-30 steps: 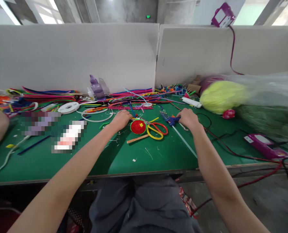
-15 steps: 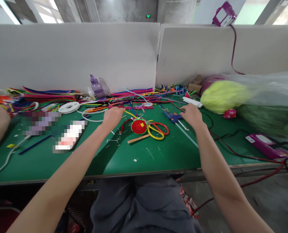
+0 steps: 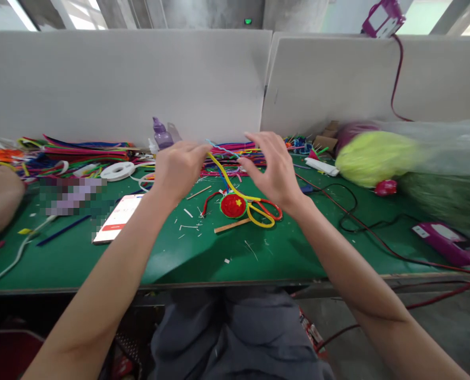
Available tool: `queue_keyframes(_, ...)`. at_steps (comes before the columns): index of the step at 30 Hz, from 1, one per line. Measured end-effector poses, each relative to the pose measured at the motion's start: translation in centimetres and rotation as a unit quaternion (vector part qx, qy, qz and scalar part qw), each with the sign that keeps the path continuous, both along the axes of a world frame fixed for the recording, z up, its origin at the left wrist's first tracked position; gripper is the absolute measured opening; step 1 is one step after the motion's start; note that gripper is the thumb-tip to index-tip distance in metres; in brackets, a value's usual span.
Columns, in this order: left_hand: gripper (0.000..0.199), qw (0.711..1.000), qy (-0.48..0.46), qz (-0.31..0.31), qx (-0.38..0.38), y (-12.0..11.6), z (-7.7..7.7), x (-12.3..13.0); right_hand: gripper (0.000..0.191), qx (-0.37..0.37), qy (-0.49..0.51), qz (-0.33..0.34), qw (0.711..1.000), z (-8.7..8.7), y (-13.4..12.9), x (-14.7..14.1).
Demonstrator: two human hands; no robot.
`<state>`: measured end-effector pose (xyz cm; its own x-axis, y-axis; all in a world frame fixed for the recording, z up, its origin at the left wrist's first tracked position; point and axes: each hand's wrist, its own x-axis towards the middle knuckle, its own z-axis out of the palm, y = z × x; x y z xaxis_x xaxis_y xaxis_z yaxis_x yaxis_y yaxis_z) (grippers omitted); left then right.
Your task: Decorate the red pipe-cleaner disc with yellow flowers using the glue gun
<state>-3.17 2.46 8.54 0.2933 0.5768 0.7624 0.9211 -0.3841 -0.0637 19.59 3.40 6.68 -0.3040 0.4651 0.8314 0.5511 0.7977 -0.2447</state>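
A fuzzy yellow stem (image 3: 227, 180), slender and gently curved, slants over the green table (image 3: 203, 264), its upper end pinched in the left hand (image 3: 179, 170), its lower end by the scissors (image 3: 264, 226). The right hand (image 3: 274, 171) hovers nearby, spread open.
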Motion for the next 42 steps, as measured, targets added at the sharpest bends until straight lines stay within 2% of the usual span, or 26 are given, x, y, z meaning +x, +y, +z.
queue_keyframes(3,0.035,0.999,0.038,-0.028,-0.010,-0.7,-0.4,1.5,0.048,-0.070,-0.043,0.036,0.996,1.0,-0.8,-2.6)
queue_keyframes(5,0.037,0.999,0.038,-0.029,-0.015,-0.9,-0.8,1.7,0.046,-0.148,-0.062,0.056,0.985,0.8,-0.7,-3.7)
queue_keyframes(7,0.036,0.999,0.028,-0.012,-0.036,-0.7,-1.6,1.3,0.044,-0.192,-0.073,0.049,0.977,0.1,-0.2,-4.2)
queue_keyframes(10,0.038,0.993,0.005,0.055,-0.106,0.0,-3.9,-0.2,0.039,-0.209,-0.074,-0.008,0.975,-1.4,0.8,-3.7)
queue_keyframes(12,0.036,0.981,0.034,0.108,-0.158,0.6,-6.0,-1.6,0.035,-0.229,-0.073,-0.043,0.970,-2.7,1.4,-3.0)
queue_keyframes(14,0.027,0.960,0.113,0.115,-0.229,1.2,-8.1,-2.8,0.031,-0.251,-0.074,-0.052,0.964,-3.9,1.8,-2.3)
queue_keyframes(15,0.025,0.952,0.126,0.128,-0.246,1.5,-8.9,-3.3,0.030,-0.256,-0.072,-0.051,0.963,-4.5,1.9,-2.0)
queue_keyframes(18,0.025,0.945,0.136,0.117,-0.273,2.2,-10.5,-3.9,0.027,-0.249,-0.060,-0.032,0.966,-6.0,2.3,-1.4)
queue_keyframes(22,0.022,0.949,0.091,0.121,-0.276,2.8,-11.2,-3.9,0.023,-0.227,-0.013,0.013,0.974,-7.1,2.8,-1.3)
queue_keyframes(26,0.014,0.957,0.040,0.120,-0.260,2.7,-10.9,-3.6,0.020,-0.200,0.028,0.055,0.978,-7.6,2.9,-1.6)
queue_keyframes(27,0.011,0.962,0.004,0.108,-0.251,2.5,-10.7,-3.3,0.020,-0.193,0.030,0.054,0.979,-7.6,2.8,-1.6)
queue_keyframes(29,0.003,0.958,-0.163,0.037,-0.232,2.1,-10.2,-2.5,0.019,-0.182,0.023,0.039,0.982,-7.5,2.5,-1.8)
queue_keyframes(30,0.004,0.934,-0.260,-0.013,-0.244,1.8,-10.0,-1.8,0.020,-0.175,0.017,0.032,0.984,-7.5,2.3,-1.8)
queue_keyframes(32,0.008,0.860,-0.397,-0.124,-0.296,1.2,-9.7,-0.4,0.020,-0.146,0.013,0.028,0.989,-7.4,1.9,-2.0)
queue_keyframes(35,0.025,0.754,-0.494,-0.239,-0.360,0.3,-9.4,1.6,0.023,-0.072,0.005,0.051,0.996,-7.7,1.7,-2.0)
queue_keyframes(37,0.031,0.687,-0.533,-0.266,-0.416,-0.3,-9.4,2.4,0.025,-0.033,-0.009,0.061,0.998,-7.9,1.9,-2.0)
queue_keyframes(39,0.027,0.629,-0.560,-0.281,-0.461,-0.8,-9.4,2.8,0.026,-0.011,-0.022,0.053,0.998,-8.2,2.1,-1.8)
queue_keyframes(42,0.021,0.580,-0.582,-0.292,-0.490,-1.1,-9.3,3.0,0.027,0.024,-0.054,0.037,0.998,-8.5,2.4,-1.5)
